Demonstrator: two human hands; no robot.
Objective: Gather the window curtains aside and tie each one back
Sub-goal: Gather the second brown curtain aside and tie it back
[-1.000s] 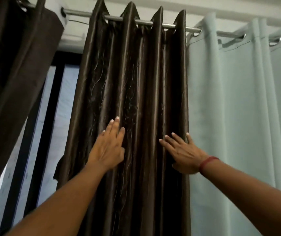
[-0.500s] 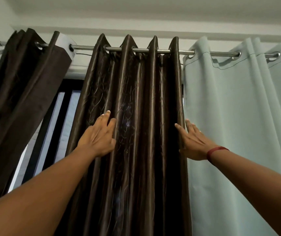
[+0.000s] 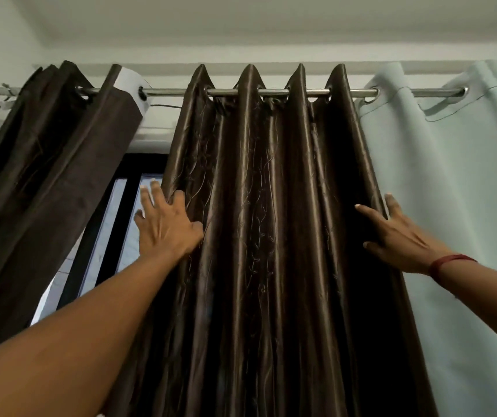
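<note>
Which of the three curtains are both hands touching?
The shiny brown middle curtain: left hand at one edge, right hand at the other.

Head view, close, angled up at curtain rod (image 3: 271, 92).

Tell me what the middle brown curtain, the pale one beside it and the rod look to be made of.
Middle brown curtain: likely satin-type synthetic, glossy, with bright streaks along its folds and fine vine stitching. Pale curtain: matte, dense woven cloth without shine. Rod: polished metal, judging by its mirror-like highlights.

A metal rod (image 3: 169, 92) carries three curtains: matte brown (image 3: 45, 176); glossy brown (image 3: 265, 206); pale green (image 3: 452, 176).
</note>
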